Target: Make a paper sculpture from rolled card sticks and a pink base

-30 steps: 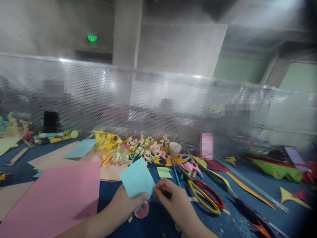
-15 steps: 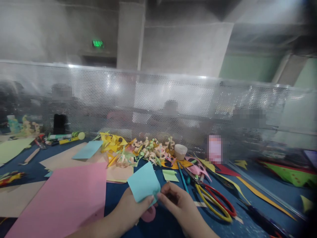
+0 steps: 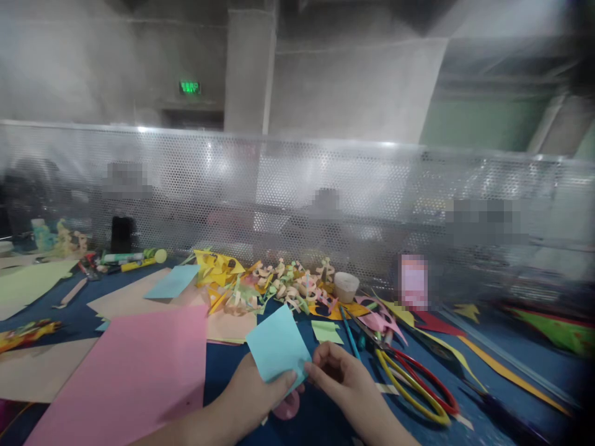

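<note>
My left hand (image 3: 253, 387) grips a light blue sheet of paper (image 3: 277, 344) by its lower part, thumb in front and the other fingers hidden behind. The sheet is tilted and held above the blue tabletop. At its lower right corner, my right hand (image 3: 346, 381) has thumb and index finger pinched together, closed on the paper's edge. Just below the sheet a pink rounded piece (image 3: 287, 404) shows, partly covered by the left hand; I cannot make out what it is. Scissors (image 3: 413, 387) with yellow and red handles lie right of my right hand.
Pink paper (image 3: 134, 365) lies at the left, beside beige sheets and another blue sheet (image 3: 173, 282). Curled paper scraps (image 3: 292, 282) are heaped behind my hands, near a white cup (image 3: 346, 286). A perforated metal screen (image 3: 223, 192) stands along the back.
The view has turned slightly left, so most things appear a little further right. Both hands keep their hold on the blue paper; its lower right corner looks less curled.
</note>
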